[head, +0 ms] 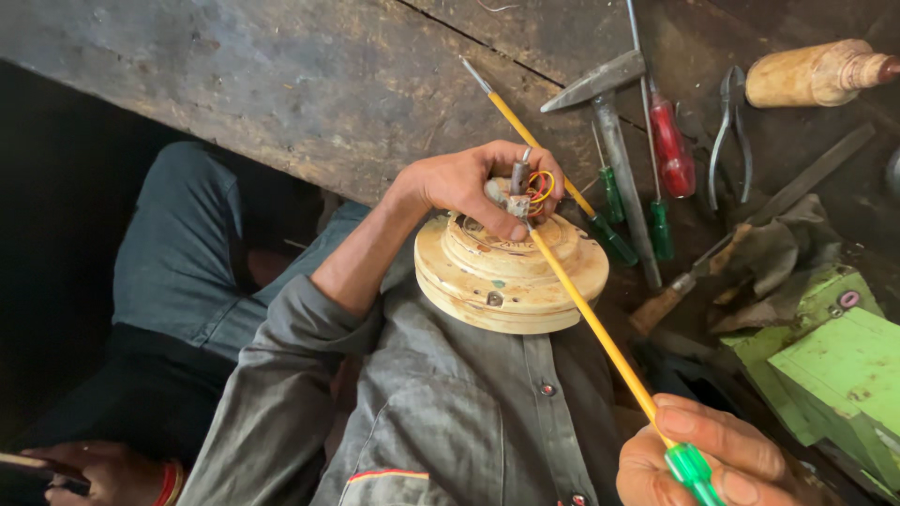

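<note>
Disc (506, 276): cream, round, stepped, held over the lap at the counter (309, 84) edge. Left hand (473, 183): on top of the disc, fingers (514, 220) clenched round its hub and orange wires (541, 186). Right hand (708, 459): fingers grasping the green handle of a long yellow screwdriver (572, 290), whose shaft crosses the hub. Counter: hammer (609, 122), red screwdriver (671, 150), pliers (731, 131), green box (834, 375).
</note>
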